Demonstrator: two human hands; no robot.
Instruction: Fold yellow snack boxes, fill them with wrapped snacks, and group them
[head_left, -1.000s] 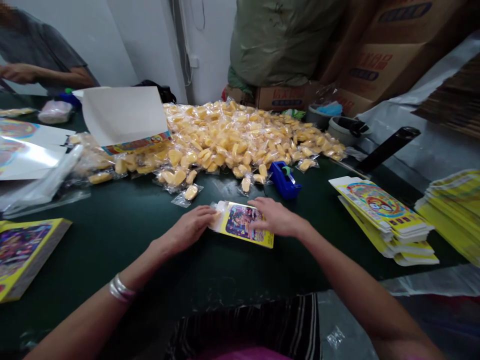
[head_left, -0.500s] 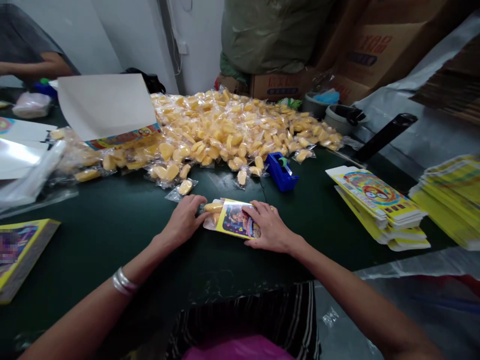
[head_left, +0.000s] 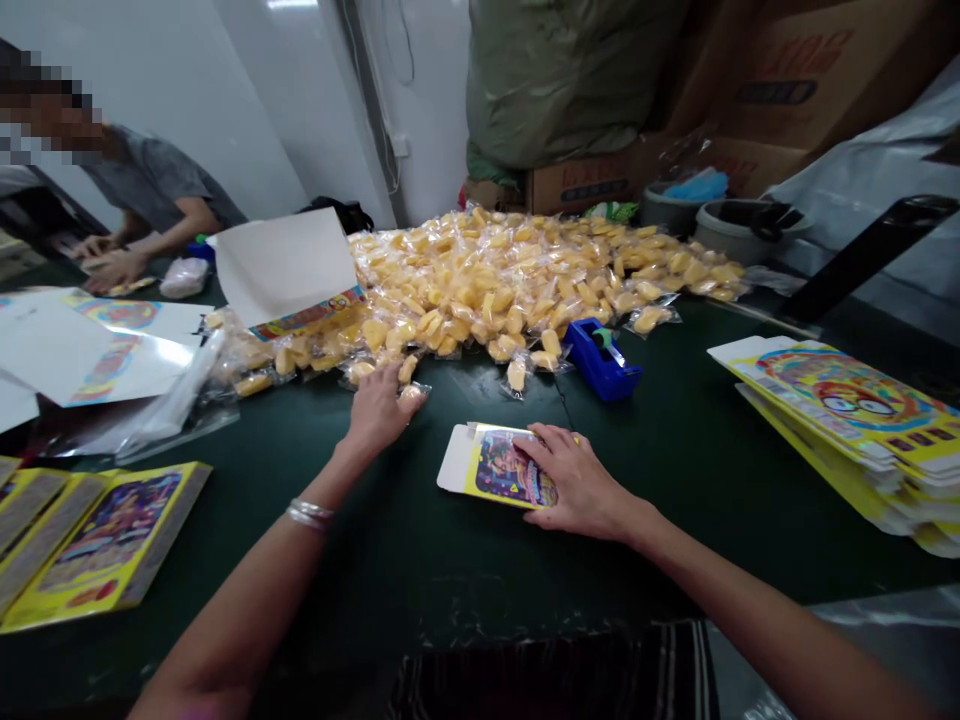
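Observation:
A small yellow printed box [head_left: 495, 468] lies on the dark green table with its white end flap pointing left. My right hand [head_left: 577, 480] is closed around the box's right end, thumb on top. My left hand [head_left: 379, 408] reaches to the near edge of a large pile of wrapped yellow pieces [head_left: 480, 270]. Its fingers are over a clear-wrapped piece [head_left: 412, 395] at the pile's front; whether they grip it is hidden.
A blue tape dispenser [head_left: 604, 360] stands behind the box. Flat printed cartons [head_left: 855, 400] are stacked at right. Filled yellow boxes [head_left: 112, 540] lie at left, below plastic bags. A person [head_left: 150, 190] works at the far left.
My left hand has left the box's open end and moved to the pile. The yellow pieces at the opening no longer show. The view has shifted left, and my right hand still holds the box.

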